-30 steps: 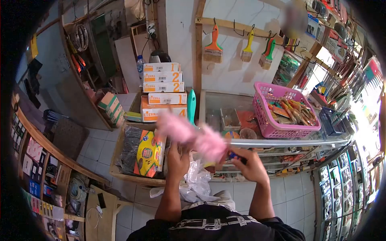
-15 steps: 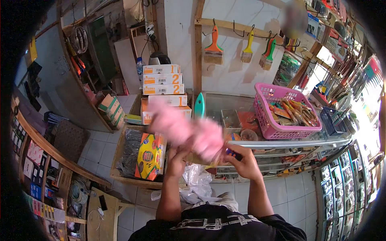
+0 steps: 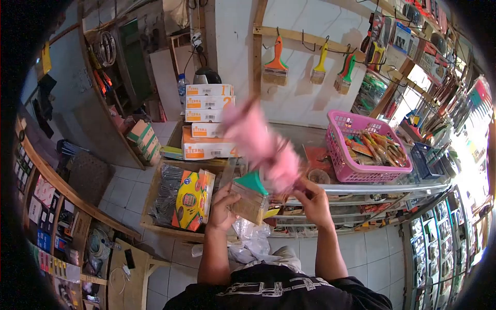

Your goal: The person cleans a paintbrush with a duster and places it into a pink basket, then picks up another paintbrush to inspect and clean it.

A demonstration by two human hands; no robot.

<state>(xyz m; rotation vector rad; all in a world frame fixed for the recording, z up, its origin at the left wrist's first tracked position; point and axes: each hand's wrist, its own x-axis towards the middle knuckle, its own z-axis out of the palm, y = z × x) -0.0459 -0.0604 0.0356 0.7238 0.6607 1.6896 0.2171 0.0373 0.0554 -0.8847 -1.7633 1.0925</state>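
My left hand [image 3: 221,209] is closed on a wide paintbrush [image 3: 249,203] with a green handle and pale bristles. The brush is tilted, bristles down, in front of my body. Closed at the right, my right hand [image 3: 314,202] grips the lower end of a pink duster [image 3: 261,147], which stretches up and to the left past the green handle. Motion smears the duster, so its exact shape is hard to make out, and my fingers hide its grip.
On the glass counter stands a pink basket [image 3: 370,173] holding several packaged brushes. White and orange boxes [image 3: 209,116] are stacked at the back left, above a yellow-orange box [image 3: 191,201] in a wooden tray. Brushes hang from a wooden rail [image 3: 299,35]. Clear plastic [image 3: 250,237] lies near my lap.
The duster has swung slightly right and stands more upright. The paintbrush now shows its bristles below the duster, its green handle lower than before.
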